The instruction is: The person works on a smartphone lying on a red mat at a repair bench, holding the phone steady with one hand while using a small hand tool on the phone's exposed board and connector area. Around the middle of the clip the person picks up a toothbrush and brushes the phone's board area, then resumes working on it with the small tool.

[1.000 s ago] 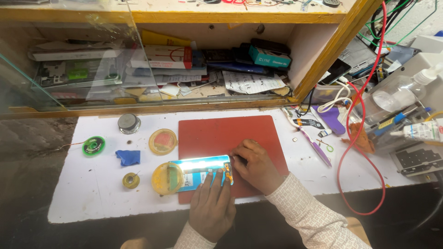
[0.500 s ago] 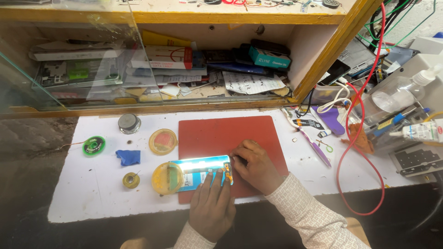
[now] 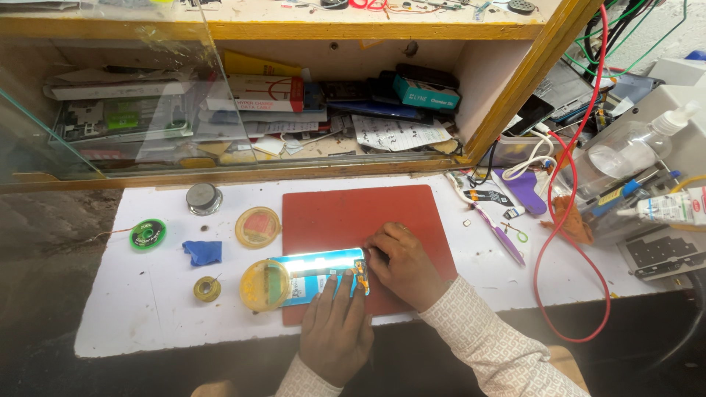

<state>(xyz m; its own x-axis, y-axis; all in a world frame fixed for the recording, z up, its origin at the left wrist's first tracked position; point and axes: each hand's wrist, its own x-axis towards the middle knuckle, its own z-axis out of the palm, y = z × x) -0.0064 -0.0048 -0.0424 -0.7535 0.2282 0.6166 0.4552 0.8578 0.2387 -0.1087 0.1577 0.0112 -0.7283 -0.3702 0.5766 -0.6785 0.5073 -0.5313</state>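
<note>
Opened phone (image 3: 323, 276) lies face-down on red mat (image 3: 353, 220), back removed, internals exposed. Left hand (image 3: 334, 334) flat, fingers pressing phone edge. Right hand (image 3: 401, 265) curled at phone's end; grasp unclear. Reassembly pending.

Light: bright and even across the white worktop (image 3: 478, 287), apparently from above.
Glare: a strong white streak on the glossy opened phone (image 3: 323, 273); faint reflections on the tilted glass pane (image 3: 110, 110) at far left.
Shadows: soft and short; the near edge and left floor are dim.
Focus: sharp at centre.
Distortion: wide-angle bending at the edges.
</note>
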